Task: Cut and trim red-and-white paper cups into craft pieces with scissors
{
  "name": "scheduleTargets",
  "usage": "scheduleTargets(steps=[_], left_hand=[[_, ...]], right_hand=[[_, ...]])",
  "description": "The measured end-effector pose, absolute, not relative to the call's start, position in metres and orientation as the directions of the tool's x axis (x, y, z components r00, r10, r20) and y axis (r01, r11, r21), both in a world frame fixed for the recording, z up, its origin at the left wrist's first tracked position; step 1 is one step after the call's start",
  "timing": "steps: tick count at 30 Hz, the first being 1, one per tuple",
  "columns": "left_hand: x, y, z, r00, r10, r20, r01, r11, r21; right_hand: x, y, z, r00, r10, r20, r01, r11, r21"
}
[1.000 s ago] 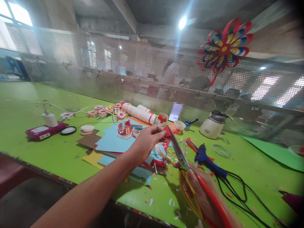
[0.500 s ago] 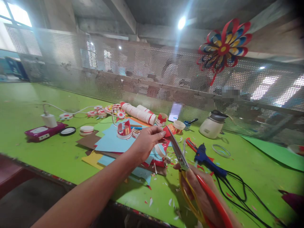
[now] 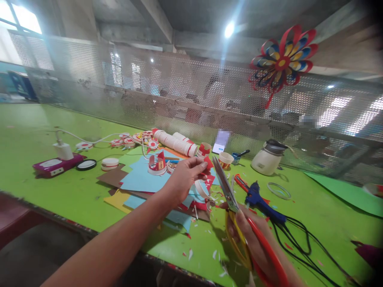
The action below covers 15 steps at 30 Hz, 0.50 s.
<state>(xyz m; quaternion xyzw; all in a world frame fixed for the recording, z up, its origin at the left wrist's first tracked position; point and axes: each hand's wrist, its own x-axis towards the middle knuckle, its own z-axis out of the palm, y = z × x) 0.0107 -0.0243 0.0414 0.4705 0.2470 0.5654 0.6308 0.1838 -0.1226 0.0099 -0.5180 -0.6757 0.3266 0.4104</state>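
- The left hand (image 3: 187,177) pinches the red paper (image 3: 208,164) between thumb and finger, up above the tabletop (image 3: 89,199), left of the glue gun (image 3: 265,203) and a bit behind it. It seems held by one edge so the rest can poke out past the hand.
- The right hand (image 3: 254,231) grips the scissors (image 3: 226,185) by the handles, just left of the glue gun. The tips point away from the body, maybe to be close to the red paper. They are right beside it; I cannot tell if they touch.
- The glue gun lies on its side, perhaps put there to be easy to grab.
- Blue paper (image 3: 143,177) lies in a pile, well left of the glue gun, maybe to be in reach.
- The red paper looks small, flat and bright. The hand hides part of it.
- The scissors look long and silver, with one yellow handle and one red.
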Motion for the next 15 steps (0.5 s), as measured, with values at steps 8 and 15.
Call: scheduleTargets(steps=[8, 15], left_hand=[[0.0075, -0.0247, 0.0488, 0.177, 0.959, 0.220, -0.538, -0.093, 0.838], [0.0099, -0.0271, 0.0482, 0.212, 0.949, 0.233, -0.495, -0.101, 0.863]], right_hand=[[0.1836, -0.1219, 0.0104, -0.106, 0.932, 0.346, 0.532, 0.348, -0.772], [0.1841, -0.1204, 0.0091, -0.108, 0.937, 0.332, 0.524, 0.338, -0.782]])
